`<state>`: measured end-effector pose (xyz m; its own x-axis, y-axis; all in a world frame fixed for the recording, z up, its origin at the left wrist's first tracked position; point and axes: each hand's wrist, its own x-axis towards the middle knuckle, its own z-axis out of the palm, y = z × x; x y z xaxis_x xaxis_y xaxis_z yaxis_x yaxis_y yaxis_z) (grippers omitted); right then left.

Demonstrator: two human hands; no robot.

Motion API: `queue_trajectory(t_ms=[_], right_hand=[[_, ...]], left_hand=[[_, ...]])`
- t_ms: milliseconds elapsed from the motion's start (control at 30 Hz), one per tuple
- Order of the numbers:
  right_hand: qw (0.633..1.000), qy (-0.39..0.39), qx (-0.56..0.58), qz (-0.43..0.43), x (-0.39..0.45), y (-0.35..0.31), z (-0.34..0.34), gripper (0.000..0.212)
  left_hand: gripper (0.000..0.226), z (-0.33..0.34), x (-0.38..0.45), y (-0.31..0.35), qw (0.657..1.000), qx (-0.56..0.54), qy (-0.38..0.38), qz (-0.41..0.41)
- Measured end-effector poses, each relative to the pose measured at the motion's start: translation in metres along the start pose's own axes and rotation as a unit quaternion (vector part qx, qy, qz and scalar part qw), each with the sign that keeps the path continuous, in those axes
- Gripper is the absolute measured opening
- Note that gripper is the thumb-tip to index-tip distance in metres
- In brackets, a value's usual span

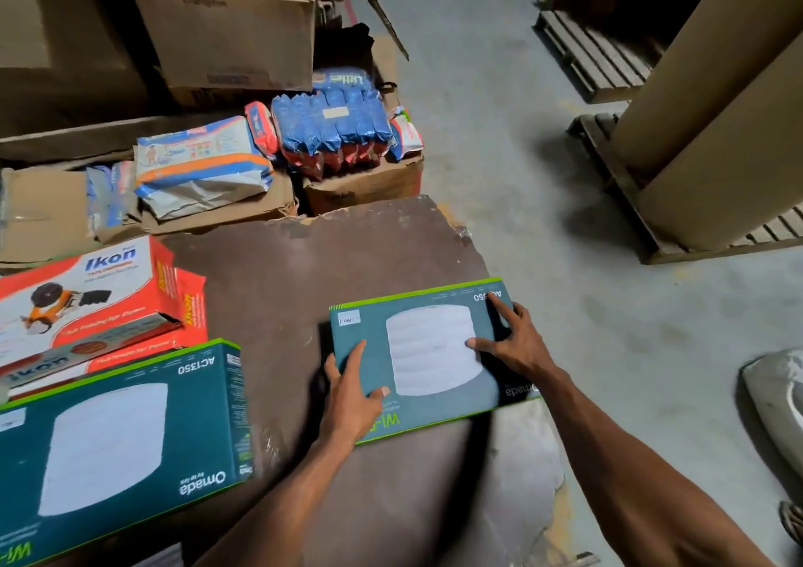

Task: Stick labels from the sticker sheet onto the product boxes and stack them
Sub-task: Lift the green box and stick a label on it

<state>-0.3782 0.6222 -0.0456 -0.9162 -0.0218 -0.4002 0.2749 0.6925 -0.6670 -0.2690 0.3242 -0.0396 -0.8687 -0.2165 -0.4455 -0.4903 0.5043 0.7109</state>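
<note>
Both forearms are reaching forward from the bottom edge, converging on the teal product box (428, 358) that is lying flat on the dark brown board (269, 271). Left hand (352, 397) is gripping the box's near-left corner — thumb wrapping the left edge, index finger stretching along the top face, another fingertip pressing beside it. Right hand (512, 340) is resting on the right side of the top face with fingers spread, one tip pressing near the white printed panel, another reaching toward the far-right corner. Neither hand is pinching a label; no sticker sheet is showing.

A small white label (349, 318) is already sitting at the box's far-left corner, so labelling looks done and stacking looks like the step in hand. Its long axis is running left to right, tilting slightly up to the right, squarely between the two hands.

To the left, well apart, a second teal box (126, 440) is lying with the same orientation — probably the stack's base, nearer the left hand. Beyond it, orange tape-dispenser boxes (87, 301) are resting, then cartons (217, 31) farther back.
</note>
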Motion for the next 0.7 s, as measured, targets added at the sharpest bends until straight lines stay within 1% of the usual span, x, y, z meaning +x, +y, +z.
queue_trajectory(t_ms=[200,700], right_hand=[[1.0,-0.001,-0.008,-0.016,0.017,0.002,-0.006,0.1],[0.999,0.011,-0.008,-0.031,0.029,0.007,-0.01,0.099]], left_hand=[[0.091,0.011,0.019,-0.006,1.0,0.017,0.001,-0.023],[0.092,0.014,0.033,-0.007,1.0,0.027,0.002,-0.008]])
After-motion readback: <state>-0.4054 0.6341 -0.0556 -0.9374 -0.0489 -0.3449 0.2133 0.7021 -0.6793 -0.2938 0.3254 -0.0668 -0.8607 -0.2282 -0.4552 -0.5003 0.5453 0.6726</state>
